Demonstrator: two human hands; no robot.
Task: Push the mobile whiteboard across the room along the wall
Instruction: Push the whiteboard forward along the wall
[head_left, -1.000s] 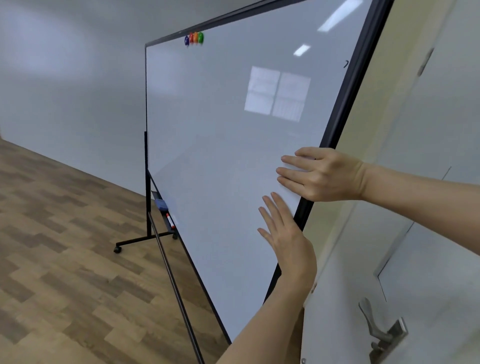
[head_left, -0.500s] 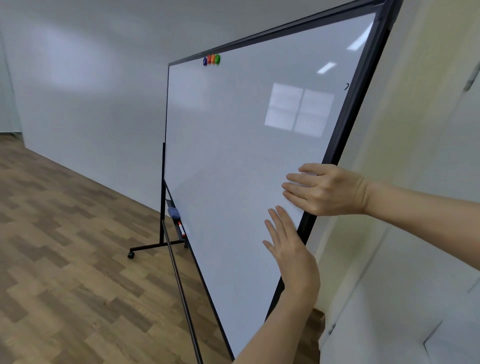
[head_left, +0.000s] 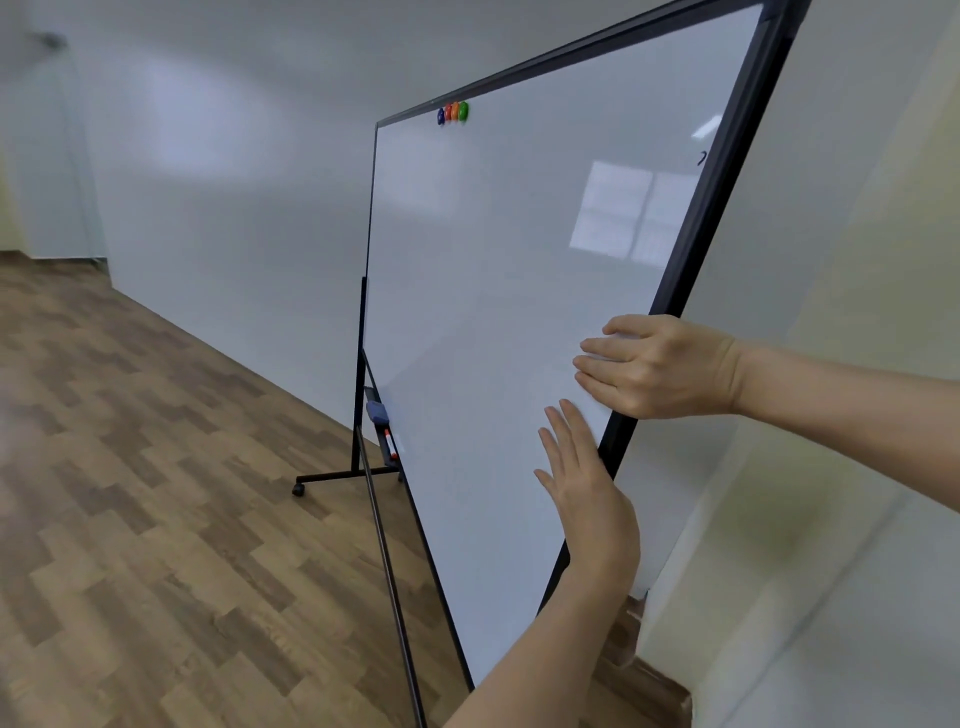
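The whiteboard stands on the wood floor beside the wall. Both hands lie flat and unclenched at its near frame: left hand below, right hand above. The near legs are cut off.

The whiteboard stands on the floor, running away along the wall on its right. At its near edge the right hand lies flat over the frame, and the left hand presses the board face just below it. Four magnets sit side by side near the top edge. On the tray along the bottom edge lie an eraser and, nearer, a marker. A caster sticks out left of the far leg.
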